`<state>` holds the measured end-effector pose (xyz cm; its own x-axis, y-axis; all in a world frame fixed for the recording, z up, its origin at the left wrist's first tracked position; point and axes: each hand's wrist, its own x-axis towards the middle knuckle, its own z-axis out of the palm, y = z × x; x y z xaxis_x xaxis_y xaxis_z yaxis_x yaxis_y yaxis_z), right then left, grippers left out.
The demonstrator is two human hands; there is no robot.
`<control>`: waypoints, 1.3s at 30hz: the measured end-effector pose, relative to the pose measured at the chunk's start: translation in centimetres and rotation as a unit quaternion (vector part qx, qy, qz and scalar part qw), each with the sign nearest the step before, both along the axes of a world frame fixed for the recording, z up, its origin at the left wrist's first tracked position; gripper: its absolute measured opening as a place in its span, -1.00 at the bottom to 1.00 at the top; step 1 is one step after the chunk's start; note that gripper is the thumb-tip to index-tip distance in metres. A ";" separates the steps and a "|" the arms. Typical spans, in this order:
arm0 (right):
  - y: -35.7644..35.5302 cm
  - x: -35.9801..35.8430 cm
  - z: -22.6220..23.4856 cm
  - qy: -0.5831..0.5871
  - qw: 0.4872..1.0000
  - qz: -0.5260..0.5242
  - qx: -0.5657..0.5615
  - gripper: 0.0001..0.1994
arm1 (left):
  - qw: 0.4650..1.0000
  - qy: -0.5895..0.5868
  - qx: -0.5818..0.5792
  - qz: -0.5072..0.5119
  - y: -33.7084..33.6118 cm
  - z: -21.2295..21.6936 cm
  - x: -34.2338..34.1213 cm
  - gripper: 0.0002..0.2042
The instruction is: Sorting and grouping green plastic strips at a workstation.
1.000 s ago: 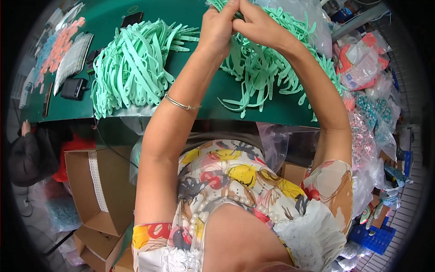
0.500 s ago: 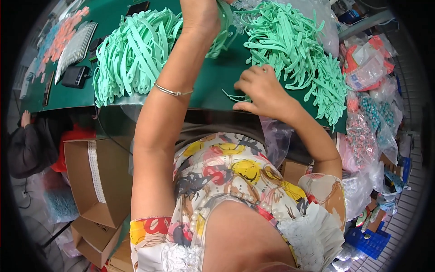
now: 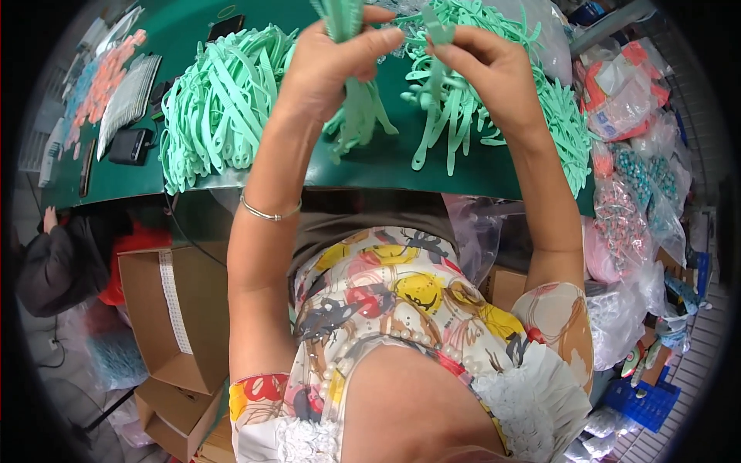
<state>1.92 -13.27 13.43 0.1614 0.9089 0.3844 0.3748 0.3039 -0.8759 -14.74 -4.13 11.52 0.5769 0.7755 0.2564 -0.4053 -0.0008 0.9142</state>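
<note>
My left hand point(image 3: 324, 69) is wrapped round a bundle of mint-green rubbery straps point(image 3: 356, 119); its upper end sticks up past my thumb and its loose ends hang below. Close by on the right, my right hand point(image 3: 498, 73) pinches a few similar green straps point(image 3: 438, 32) between thumb and fingers; how many cannot be made out. A large heap of green straps point(image 3: 220, 108) lies on the table to the left of my left forearm. Partly hidden behind my right hand, a second, looser heap point(image 3: 567, 127) spreads to the table's right edge.
On the dark green table point(image 3: 116, 174) at left are a black box-shaped device point(image 3: 130, 147), a phone point(image 3: 225, 28), white strips point(image 3: 130, 91) and coral pieces point(image 3: 112, 73). Bagged goods point(image 3: 625, 193) line the right. Cardboard boxes point(image 3: 197, 309) and another person's sleeve point(image 3: 58, 266) are at lower left.
My right hand has risen from the table's near edge and now grips straps near the right heap. My left hand, still holding its bundle, has come nearer and slightly left.
</note>
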 end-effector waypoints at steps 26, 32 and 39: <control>-3.4 6.0 -7.9 -0.528 0.844 0.081 -0.049 -0.75 | 0.990 -0.139 -0.033 -0.013 0.4 -0.1 -3.2 -0.78; -1.4 3.4 -7.9 -0.490 0.869 0.064 0.009 -0.75 | 0.984 -0.174 -0.020 -0.044 0.7 -0.4 -3.9 -0.78; 3.3 0.2 -11.4 -0.534 0.842 -0.050 0.053 -0.72 | 0.987 -0.137 -0.083 0.017 -0.8 -1.4 -4.4 -0.82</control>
